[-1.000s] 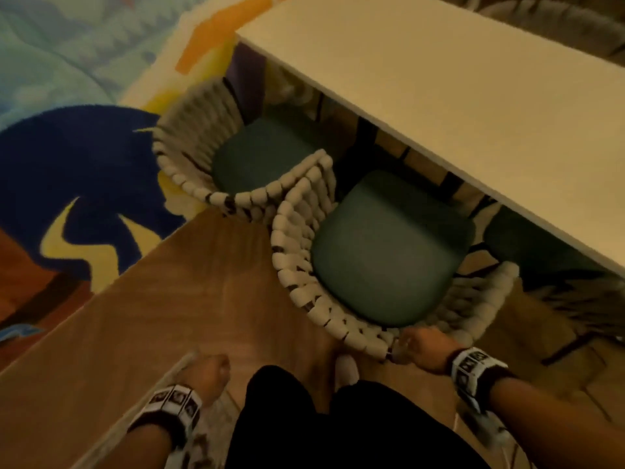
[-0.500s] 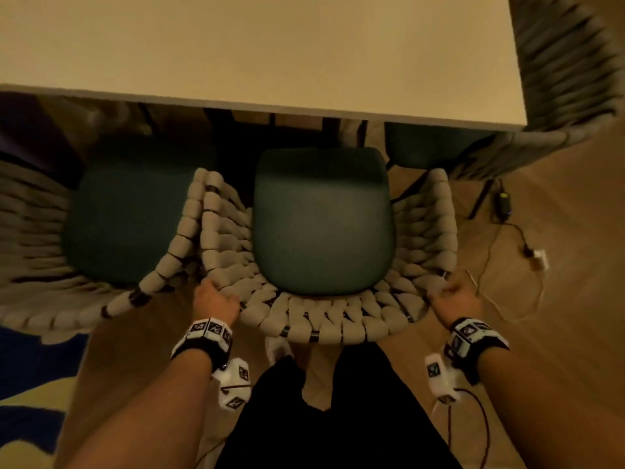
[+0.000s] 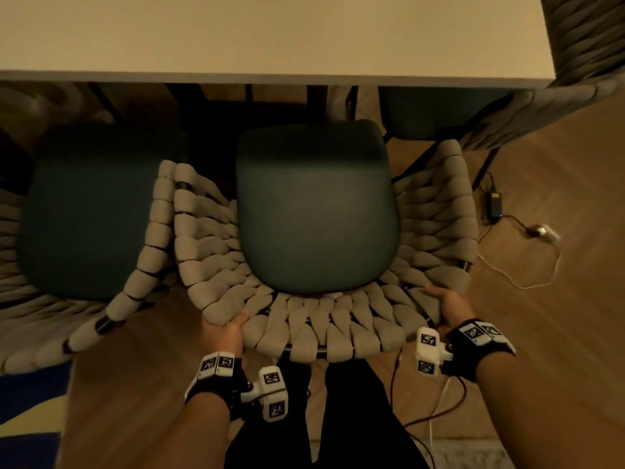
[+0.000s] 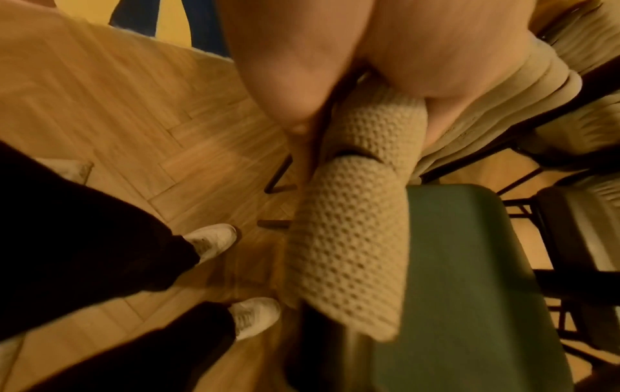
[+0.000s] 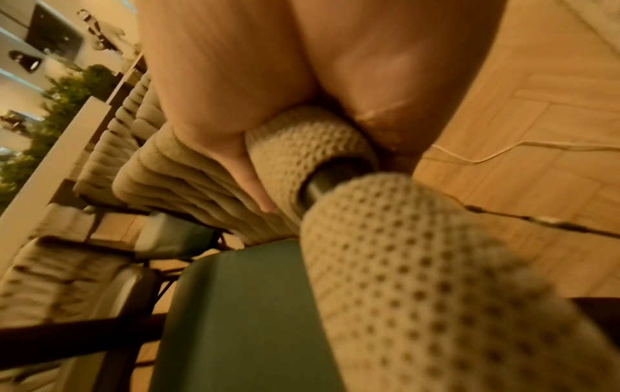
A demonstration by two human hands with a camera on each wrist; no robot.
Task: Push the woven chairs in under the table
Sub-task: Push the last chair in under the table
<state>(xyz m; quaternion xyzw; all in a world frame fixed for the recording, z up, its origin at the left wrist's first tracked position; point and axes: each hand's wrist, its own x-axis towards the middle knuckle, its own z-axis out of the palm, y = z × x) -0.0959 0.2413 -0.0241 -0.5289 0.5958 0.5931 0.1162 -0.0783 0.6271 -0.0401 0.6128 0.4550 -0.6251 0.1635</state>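
Parquet floor (image 3: 558, 333) underfoot; pale table (image 3: 270, 35) ahead. Middle woven chair (image 3: 304, 319) facing table, green seat (image 3: 314, 211) front just under its edge. Left hand (image 3: 225, 330), right hand (image 3: 448, 304) gripping backrest rim.

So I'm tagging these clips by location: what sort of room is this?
Probably a dining area in a home or showroom: a pale table ringed by woven chairs with green seat cushions, herringbone wood floor, a patterned rug, and shelves with plants in the right wrist view.
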